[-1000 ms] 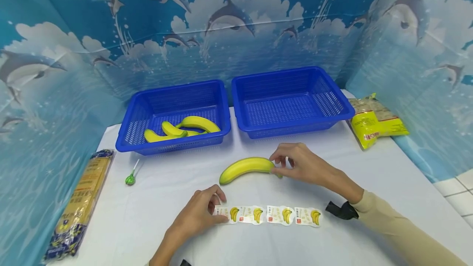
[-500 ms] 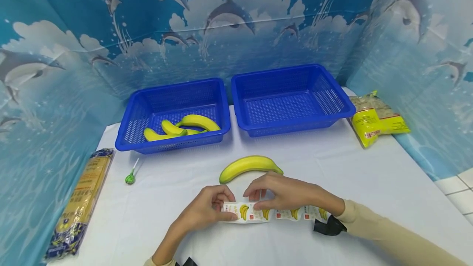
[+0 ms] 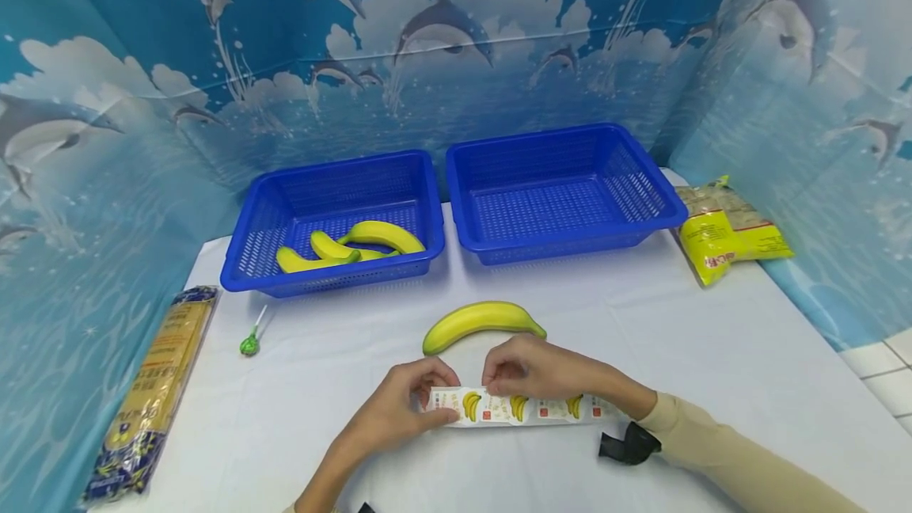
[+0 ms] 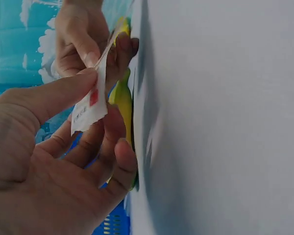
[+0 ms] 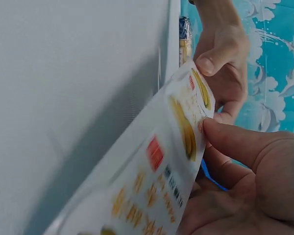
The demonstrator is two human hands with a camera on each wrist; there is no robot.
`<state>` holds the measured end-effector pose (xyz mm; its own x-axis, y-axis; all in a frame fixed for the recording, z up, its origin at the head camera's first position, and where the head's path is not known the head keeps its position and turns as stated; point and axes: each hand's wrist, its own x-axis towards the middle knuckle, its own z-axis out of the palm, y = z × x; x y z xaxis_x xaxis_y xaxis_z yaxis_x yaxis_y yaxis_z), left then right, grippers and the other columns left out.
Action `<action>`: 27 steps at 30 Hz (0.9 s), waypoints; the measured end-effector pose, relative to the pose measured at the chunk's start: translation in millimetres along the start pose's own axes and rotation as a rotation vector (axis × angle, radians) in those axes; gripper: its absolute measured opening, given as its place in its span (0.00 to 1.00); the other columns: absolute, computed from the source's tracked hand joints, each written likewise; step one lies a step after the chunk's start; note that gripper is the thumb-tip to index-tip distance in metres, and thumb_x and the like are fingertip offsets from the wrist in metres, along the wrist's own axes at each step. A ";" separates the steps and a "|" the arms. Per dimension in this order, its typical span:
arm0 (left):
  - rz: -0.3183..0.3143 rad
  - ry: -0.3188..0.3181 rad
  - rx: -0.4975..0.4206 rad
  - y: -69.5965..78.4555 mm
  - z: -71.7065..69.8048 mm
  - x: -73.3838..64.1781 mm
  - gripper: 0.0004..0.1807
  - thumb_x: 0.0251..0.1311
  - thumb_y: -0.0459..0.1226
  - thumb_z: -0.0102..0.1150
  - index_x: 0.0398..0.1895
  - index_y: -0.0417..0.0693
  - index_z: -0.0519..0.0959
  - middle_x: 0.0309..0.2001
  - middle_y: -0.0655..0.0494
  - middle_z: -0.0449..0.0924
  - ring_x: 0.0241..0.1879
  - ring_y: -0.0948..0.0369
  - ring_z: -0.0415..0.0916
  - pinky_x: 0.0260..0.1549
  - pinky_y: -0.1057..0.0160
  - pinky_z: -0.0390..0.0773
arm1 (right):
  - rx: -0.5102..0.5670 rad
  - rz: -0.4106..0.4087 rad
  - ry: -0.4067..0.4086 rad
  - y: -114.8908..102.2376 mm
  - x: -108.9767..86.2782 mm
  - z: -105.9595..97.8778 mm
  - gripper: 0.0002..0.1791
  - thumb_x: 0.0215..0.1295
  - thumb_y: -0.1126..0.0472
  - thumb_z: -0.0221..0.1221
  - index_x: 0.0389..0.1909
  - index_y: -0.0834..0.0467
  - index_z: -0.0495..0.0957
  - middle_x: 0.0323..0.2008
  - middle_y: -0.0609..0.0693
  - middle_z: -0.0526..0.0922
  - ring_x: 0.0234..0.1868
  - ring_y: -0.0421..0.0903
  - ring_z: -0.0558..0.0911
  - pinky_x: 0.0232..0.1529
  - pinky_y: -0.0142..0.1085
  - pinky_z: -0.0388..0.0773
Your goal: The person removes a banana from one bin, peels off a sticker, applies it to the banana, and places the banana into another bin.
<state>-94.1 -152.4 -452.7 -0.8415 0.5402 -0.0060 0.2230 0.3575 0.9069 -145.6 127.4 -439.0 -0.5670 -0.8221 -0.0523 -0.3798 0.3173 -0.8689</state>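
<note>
A white strip of labels (image 3: 513, 412), printed with bananas and red squares, stretches across the front middle of the table in the head view. My left hand (image 3: 400, 402) pinches its left end between thumb and fingers. Partway along the upper edge, my right hand (image 3: 552, 370) pinches it too. Both wrist views show the strip (image 4: 94, 105) tilted up, off the cloth, with the printed face (image 5: 159, 161) toward the right wrist camera. Just beyond the hands a single banana (image 3: 477, 321) lies on the table, its right end close to my right hand.
Several bananas (image 3: 381, 234) lie in the left blue basket (image 3: 328, 283); a second blue basket (image 3: 570, 240) stands beside it. A lollipop (image 3: 251, 339) and a long noodle-like packet (image 3: 157, 394) are at left, a yellow bag (image 3: 727, 236) at right. Patterned curtains (image 3: 442, 70) enclose the table.
My right hand has left the banana's right end, come down toward me and taken hold of the label strip. The strip has shifted slightly right and up with my left hand.
</note>
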 end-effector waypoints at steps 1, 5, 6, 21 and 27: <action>0.032 0.011 0.038 1.2 1.7 0.1 0.20 0.58 0.31 0.81 0.53 0.47 0.84 0.43 0.62 0.86 0.41 0.66 0.79 0.40 0.66 0.81 | 0.005 0.006 -0.008 0.0 0.2 0.4 0.04 0.77 0.64 0.65 0.40 0.55 0.87 0.33 0.38 0.84 0.32 0.32 0.77 0.37 0.28 0.82; 0.157 0.069 0.173 6.5 10.7 0.9 0.28 0.56 0.30 0.81 0.61 0.49 0.83 0.51 0.62 0.84 0.50 0.62 0.79 0.50 0.62 0.83 | 0.042 0.022 -0.038 -1.2 1.4 2.0 0.04 0.78 0.64 0.63 0.40 0.56 0.85 0.30 0.37 0.79 0.27 0.31 0.71 0.31 0.25 0.74; 0.177 0.086 0.199 7.9 13.0 1.0 0.28 0.56 0.30 0.81 0.60 0.50 0.84 0.52 0.63 0.84 0.52 0.62 0.79 0.53 0.61 0.83 | 0.056 0.023 -0.044 -1.4 1.9 2.3 0.04 0.79 0.64 0.63 0.41 0.57 0.85 0.29 0.37 0.78 0.25 0.31 0.70 0.30 0.25 0.72; 0.368 0.228 0.345 11.7 23.3 2.3 0.12 0.58 0.36 0.82 0.44 0.57 0.92 0.45 0.71 0.84 0.51 0.69 0.79 0.55 0.61 0.82 | 0.259 -0.016 -0.185 3.4 6.8 3.5 0.08 0.83 0.63 0.58 0.46 0.62 0.84 0.28 0.39 0.73 0.29 0.33 0.69 0.34 0.25 0.67; 0.508 0.294 0.354 10.2 22.6 4.4 0.12 0.55 0.35 0.84 0.41 0.56 0.93 0.45 0.66 0.85 0.48 0.67 0.80 0.48 0.60 0.83 | 0.348 -0.054 -0.234 6.0 8.1 2.8 0.10 0.84 0.64 0.55 0.47 0.65 0.82 0.34 0.42 0.76 0.34 0.34 0.72 0.39 0.25 0.70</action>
<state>-84.4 -129.1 -453.0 -0.6774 0.4955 0.5437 0.7308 0.3689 0.5743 -150.4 121.3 -446.0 -0.3562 -0.9311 -0.0779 -0.1116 0.1252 -0.9858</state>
